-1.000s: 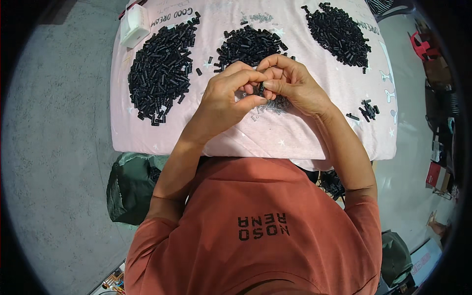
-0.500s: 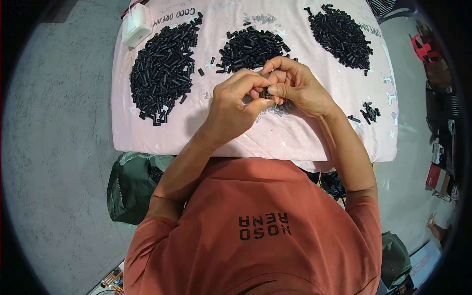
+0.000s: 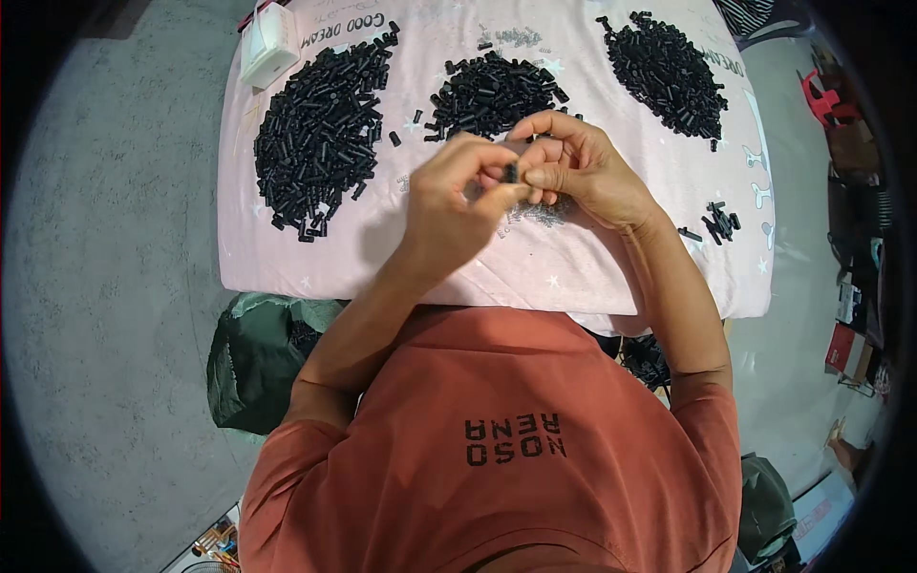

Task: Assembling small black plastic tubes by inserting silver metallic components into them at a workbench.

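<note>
Over the front middle of the pink cloth, my two hands meet around a small black cylindrical piece (image 3: 511, 173). My left hand (image 3: 460, 191), slightly blurred, has its thumb and forefinger closed on the piece from the left. My right hand (image 3: 585, 172) pinches at the other side of it with thumb and fingers. Fingers cover part of the piece. Beneath the hands lies a scatter of tiny clear or silvery parts (image 3: 543, 212), partly hidden. Just beyond the hands is a heap of similar black cylindrical pieces (image 3: 492, 94).
A large heap of black pieces (image 3: 317, 143) lies on the left, another heap (image 3: 664, 74) at far right. Several loose ones (image 3: 721, 223) sit near the right edge. A white box (image 3: 268, 46) stands at the far left corner. A dark green bag (image 3: 258, 368) is below the table.
My left hand has shifted slightly left and turned, and the black piece between the fingers now shows more upright. My right hand stays almost in place.
</note>
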